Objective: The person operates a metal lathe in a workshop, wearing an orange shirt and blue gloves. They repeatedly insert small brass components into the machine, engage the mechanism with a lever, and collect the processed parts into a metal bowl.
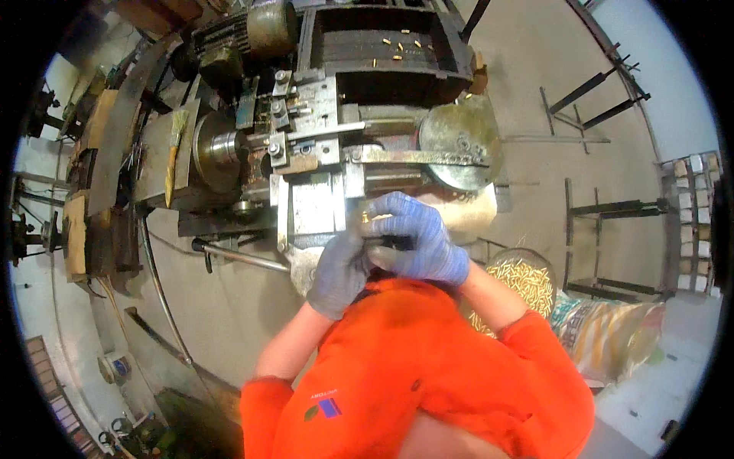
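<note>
In front of my chest, at the machine's near edge, my two gloved hands are together. My left hand, in a grey glove, is closed with its fingertips up against a small brass part. My right hand, in a blue glove, curls its fingers beside that same part. Under the right fingers shows a dark object, mostly hidden, its kind unclear. Just beyond the hands lies the bright metal plate of the machine.
A brush lies on the machine's left side near a round chuck. At the back, a dark metal tray holds several brass pieces. A basin of brass parts stands to my right, beside a sack. A metal bar juts out leftward.
</note>
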Motion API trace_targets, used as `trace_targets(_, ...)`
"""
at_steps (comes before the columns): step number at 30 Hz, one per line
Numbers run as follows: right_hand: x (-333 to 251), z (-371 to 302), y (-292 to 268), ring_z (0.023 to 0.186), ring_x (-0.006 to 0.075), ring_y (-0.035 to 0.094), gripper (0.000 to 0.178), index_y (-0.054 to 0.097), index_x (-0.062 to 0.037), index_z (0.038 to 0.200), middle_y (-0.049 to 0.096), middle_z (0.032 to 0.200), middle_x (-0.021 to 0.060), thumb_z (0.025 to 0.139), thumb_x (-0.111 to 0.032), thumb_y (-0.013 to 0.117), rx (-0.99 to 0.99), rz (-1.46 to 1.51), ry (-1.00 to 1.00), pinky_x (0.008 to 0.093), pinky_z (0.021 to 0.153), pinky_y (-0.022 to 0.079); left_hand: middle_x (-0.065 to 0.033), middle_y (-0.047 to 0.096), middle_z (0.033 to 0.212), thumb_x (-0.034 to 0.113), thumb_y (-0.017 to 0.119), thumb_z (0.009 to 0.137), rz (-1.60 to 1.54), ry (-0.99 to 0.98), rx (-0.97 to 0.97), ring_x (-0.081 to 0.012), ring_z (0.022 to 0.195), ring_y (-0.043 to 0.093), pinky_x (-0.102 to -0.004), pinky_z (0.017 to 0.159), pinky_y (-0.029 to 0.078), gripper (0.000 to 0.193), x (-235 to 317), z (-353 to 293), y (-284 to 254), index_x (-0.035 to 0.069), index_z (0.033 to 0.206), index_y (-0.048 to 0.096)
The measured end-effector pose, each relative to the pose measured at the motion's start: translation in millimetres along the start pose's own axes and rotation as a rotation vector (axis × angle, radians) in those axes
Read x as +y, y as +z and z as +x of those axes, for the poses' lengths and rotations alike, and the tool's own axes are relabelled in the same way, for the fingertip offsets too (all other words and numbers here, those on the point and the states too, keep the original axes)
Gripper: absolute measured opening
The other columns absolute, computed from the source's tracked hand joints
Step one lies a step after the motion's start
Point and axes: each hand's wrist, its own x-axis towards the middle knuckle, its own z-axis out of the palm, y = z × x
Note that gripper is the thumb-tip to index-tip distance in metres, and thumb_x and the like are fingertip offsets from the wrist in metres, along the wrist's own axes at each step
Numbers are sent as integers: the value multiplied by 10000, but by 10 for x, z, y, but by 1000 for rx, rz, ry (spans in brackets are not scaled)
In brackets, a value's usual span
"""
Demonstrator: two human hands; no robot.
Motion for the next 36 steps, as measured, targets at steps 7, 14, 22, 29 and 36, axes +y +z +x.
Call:
trace_targets(7,554,741,-566,863,263,611,237,688,-44,866,651,880,128,737,-240,718,78,-62,230,345,807,479,-82,536,639,286,547,881,400,253,201,-192,635,556,-346,767,468,315,329,-301,-203,-27,864,575)
trace_targets(14,1209,1340,-1194,1113,320,477,418,657,-134,1024,522,1219,140,700,-392,714,359,-1128,104,404,907,420,-99,644,893,206,548,889,1196,688,495,-131,797,583,-250,741,456,251,1171,-736,-229,-18,970,628)
trace_targets(22,548,489,-330,1045,315,551,340,669,-64,960,575,1148,171,684,-247,748,196,-605,-30,379,896,450,-111,649,927,206,620,836,1875,1059,940,-202,811,633,-305,722,488,406,2128,-593,-458,50,1204,550)
trace_targets(29,547,-457,-87,961,307,591,267,685,-57,875,618,1039,153,676,-217,762,188,-481,242,370,849,475,-144,645,939,169,637,800,2132,998,954,-297,790,641,-353,668,497,319,2158,-479,-808,67,1102,610)
trace_targets(36,520,-558,-237,962,277,596,230,691,-39,872,628,1012,145,707,-191,740,232,-399,366,354,850,465,-166,651,869,147,582,849,2033,1242,789,-313,782,643,-355,679,499,220,2136,-373,-739,27,1027,629)
